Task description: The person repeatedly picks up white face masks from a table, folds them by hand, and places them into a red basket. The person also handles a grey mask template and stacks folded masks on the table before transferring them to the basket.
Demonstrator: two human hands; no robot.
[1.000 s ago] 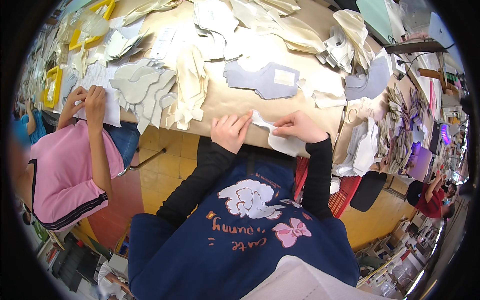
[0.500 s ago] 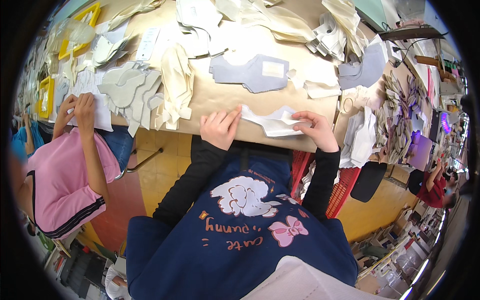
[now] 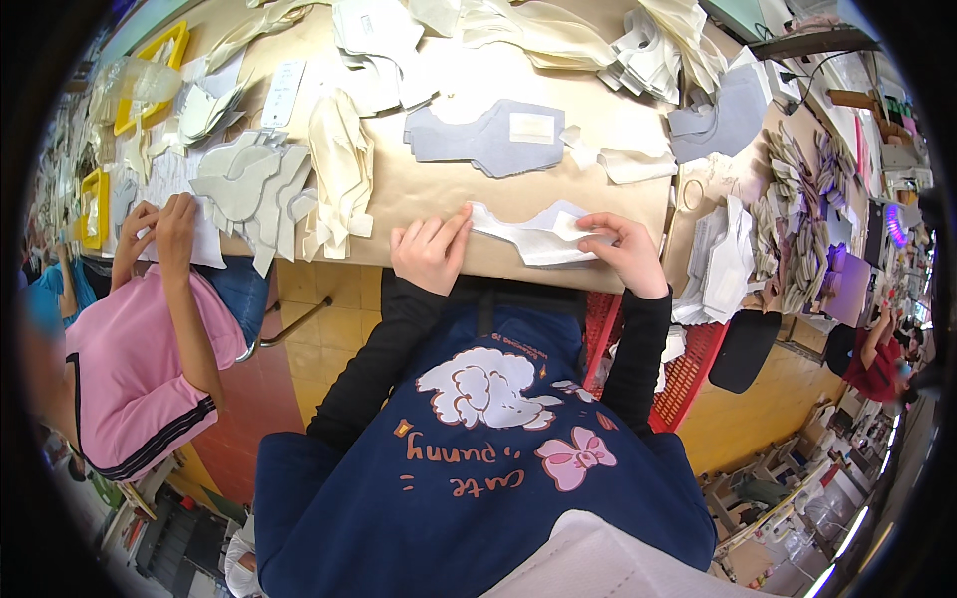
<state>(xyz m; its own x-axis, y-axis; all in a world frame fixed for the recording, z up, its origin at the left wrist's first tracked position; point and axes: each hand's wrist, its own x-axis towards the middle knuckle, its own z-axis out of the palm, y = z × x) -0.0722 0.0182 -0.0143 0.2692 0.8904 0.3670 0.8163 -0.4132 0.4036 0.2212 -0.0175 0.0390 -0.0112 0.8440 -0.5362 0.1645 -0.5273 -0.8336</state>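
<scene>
In front of me, near the table's front edge, lies a curved white fabric piece [image 3: 528, 240], with a pale grey layer showing along its far edge. My left hand [image 3: 431, 251] pinches its narrow left end. My right hand [image 3: 636, 257] is closed at the wider right end, thumb and fingers on a small cream flap [image 3: 569, 226]; whether the flap is a separate patch I cannot tell. Just beyond lies a grey cut piece [image 3: 469, 142] of similar outline, with a cream rectangle [image 3: 531, 128] on it. A small cream strip [image 3: 635, 165] rests to its right.
Stacks of cream pieces [image 3: 340, 169] and grey-green pieces [image 3: 244, 184] lie left, white ones [image 3: 377, 45] farther back. Blue-grey pieces [image 3: 720, 118] and a white stack [image 3: 727, 261] are right. A co-worker in pink [image 3: 150, 349] sits left. A red crate [image 3: 691, 374] stands below the table.
The small cream flap at the right end now stands out under my right fingers, which have shifted slightly left. My left hand keeps its hold; the view has shifted a little.
</scene>
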